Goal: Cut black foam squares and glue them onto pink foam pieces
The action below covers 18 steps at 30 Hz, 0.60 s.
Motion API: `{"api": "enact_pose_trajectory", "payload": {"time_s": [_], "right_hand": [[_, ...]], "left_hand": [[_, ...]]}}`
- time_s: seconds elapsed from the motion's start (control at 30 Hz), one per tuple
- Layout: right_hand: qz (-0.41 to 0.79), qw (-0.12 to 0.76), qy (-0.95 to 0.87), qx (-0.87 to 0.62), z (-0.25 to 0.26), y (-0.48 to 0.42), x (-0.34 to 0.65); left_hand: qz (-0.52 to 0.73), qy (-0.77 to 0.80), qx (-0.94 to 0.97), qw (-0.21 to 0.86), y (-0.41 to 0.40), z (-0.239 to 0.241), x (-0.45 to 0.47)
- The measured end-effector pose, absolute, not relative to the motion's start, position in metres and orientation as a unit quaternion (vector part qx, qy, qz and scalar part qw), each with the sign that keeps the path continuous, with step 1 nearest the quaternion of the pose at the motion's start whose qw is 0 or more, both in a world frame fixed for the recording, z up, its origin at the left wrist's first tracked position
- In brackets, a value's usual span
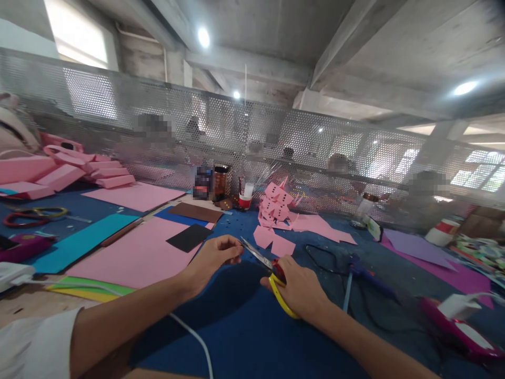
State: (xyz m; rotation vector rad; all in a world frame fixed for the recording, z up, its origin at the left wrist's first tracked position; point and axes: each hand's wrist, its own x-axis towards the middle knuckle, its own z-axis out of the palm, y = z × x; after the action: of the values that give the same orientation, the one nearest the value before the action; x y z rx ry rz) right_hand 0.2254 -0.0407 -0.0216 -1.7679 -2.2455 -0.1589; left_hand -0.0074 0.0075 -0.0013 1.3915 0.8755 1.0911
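My right hand (pixel 300 288) is wrapped round the yellow and red handles of a pair of scissors (pixel 265 263), whose blades point up and left. My left hand (pixel 216 253) is curled with its fingertips pinched near the blade tips; what it holds is too small to see. Both hands hover over a dark blue sheet (pixel 244 326) on the table. Just beyond the blades lie cut pink pieces (pixel 274 243) and a heap of pink punched shapes (pixel 276 206).
Large pink (pixel 138 255), teal (pixel 84 239), black (pixel 189 237) and brown (pixel 195 212) sheets lie to the left, with pink boxes (pixel 90 171) and other scissors (pixel 33 216) beyond. A blue glue gun (pixel 357 268) and purple sheets (pixel 418 247) lie right. A mesh fence (pixel 252 137) stands behind, people beyond it.
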Motion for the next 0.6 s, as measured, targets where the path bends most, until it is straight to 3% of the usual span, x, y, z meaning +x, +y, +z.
{"api": "enact_pose_trajectory", "payload": {"time_s": [0.6], "right_hand": [[-0.043, 0.147, -0.77, -0.62, -0.0156, -0.0451, 0.2203]], "left_hand": [[0.45, 0.373, 0.567, 0.58, 0.006, 0.0012, -0.0053]]}}
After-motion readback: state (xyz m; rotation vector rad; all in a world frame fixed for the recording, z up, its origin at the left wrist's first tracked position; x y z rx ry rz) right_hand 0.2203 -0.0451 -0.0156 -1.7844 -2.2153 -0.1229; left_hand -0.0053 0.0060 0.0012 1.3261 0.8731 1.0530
